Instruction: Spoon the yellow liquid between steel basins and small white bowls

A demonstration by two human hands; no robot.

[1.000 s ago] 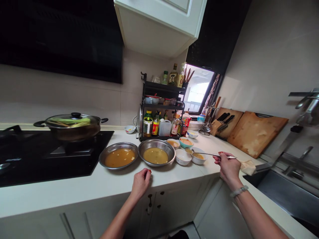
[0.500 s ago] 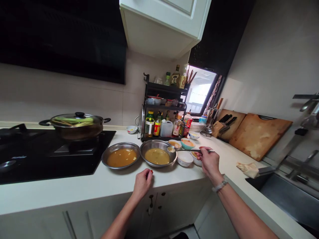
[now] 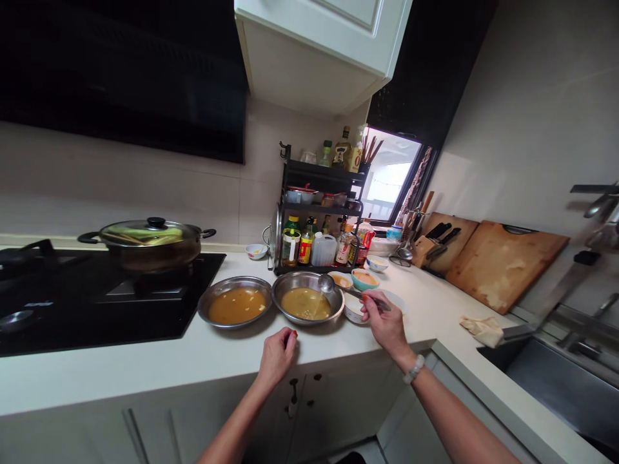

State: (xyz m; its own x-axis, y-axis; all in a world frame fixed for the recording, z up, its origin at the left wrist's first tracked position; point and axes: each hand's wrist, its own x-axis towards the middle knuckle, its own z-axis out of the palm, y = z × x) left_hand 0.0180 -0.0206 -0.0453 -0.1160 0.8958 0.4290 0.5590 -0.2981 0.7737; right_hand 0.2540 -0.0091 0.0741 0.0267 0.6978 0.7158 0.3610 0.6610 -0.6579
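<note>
My right hand (image 3: 383, 321) is closed round the handle of a metal ladle (image 3: 327, 283), whose tipped scoop hangs over the right steel bowl (image 3: 307, 303) of yellowish broth. My left hand (image 3: 277, 354) rests on the white counter (image 3: 145, 370) just in front of that bowl, fingers curled under, holding nothing that I can see. A second steel bowl (image 3: 235, 303) of orange-brown broth sits to the left, touching the first. Small white bowls (image 3: 354, 308) stand under and beside my right hand.
A lidded pan (image 3: 147, 245) stands on the black hob (image 3: 87, 296) at left. A black rack of bottles (image 3: 316, 219), small sauce bowls (image 3: 364, 278), a knife block (image 3: 428, 241) and wooden boards (image 3: 503, 261) line the back. A cloth (image 3: 481, 327) and sink (image 3: 556, 380) lie right.
My right hand has carried the ladle leftward from the small white bowl to over the right steel bowl and tipped the scoop. My left hand has stayed put.
</note>
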